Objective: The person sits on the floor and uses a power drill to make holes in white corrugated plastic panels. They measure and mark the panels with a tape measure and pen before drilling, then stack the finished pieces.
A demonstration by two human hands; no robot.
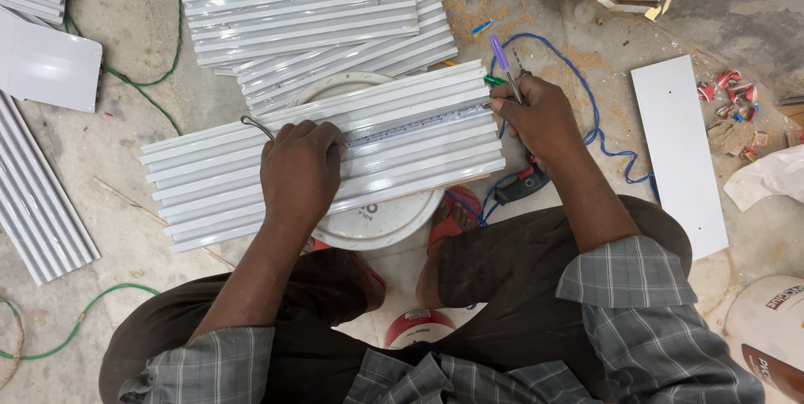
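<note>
We've got the ribbed white panel (209, 182) lying across the white bucket (381, 224), long axis running left-right w/ the right end tilted up a bit. A tape measure strip (419, 126) lies along its upper ribs. Left hand (300, 171) presses flat on the panel mid-span, fingers together, pinning the tape. Right hand (536, 115) sits at the panel's right edge, pinching a purple pen (501, 56). Panel looks glossy, clean, evenly fluted.

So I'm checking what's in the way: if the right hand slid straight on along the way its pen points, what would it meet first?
Probably the blue wire looping on the floor just beyond the right hand and its purple pen. Past the wire lie small scraps on the dusty floor; depth is hard to judge.
</note>
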